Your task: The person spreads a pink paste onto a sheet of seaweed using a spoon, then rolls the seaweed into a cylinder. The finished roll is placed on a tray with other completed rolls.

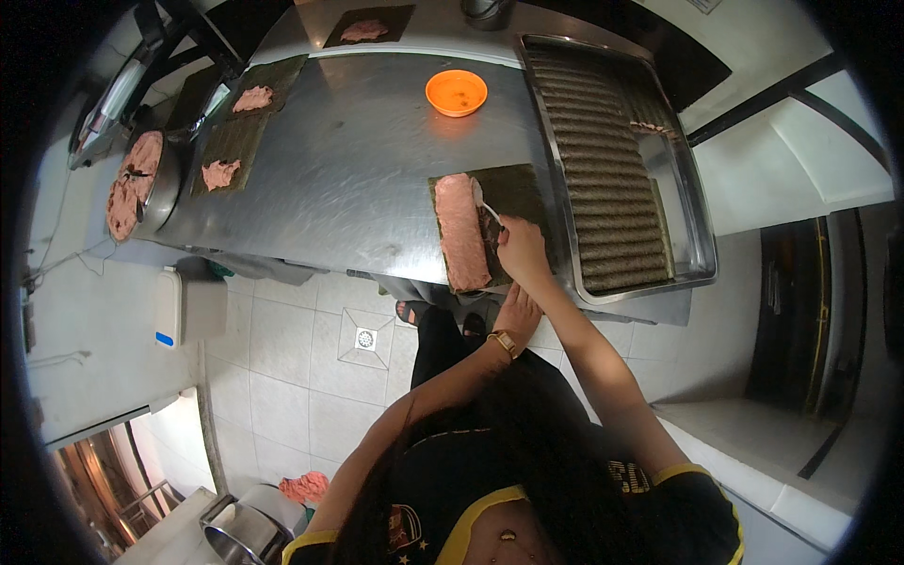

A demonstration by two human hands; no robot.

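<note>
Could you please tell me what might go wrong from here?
The pink paste lies almost at the left edge of the seaweed sheet, so a leftward push of the spoon in the right hand could smear it onto the metal table. The sheet's near end also lies close to the table's front edge, so the left hand might bump or crease it there.

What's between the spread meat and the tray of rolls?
In the head view: dark green sheet, the right hand gripping a spoon over it, the left hand by its near edge, then a strip of table.
</note>
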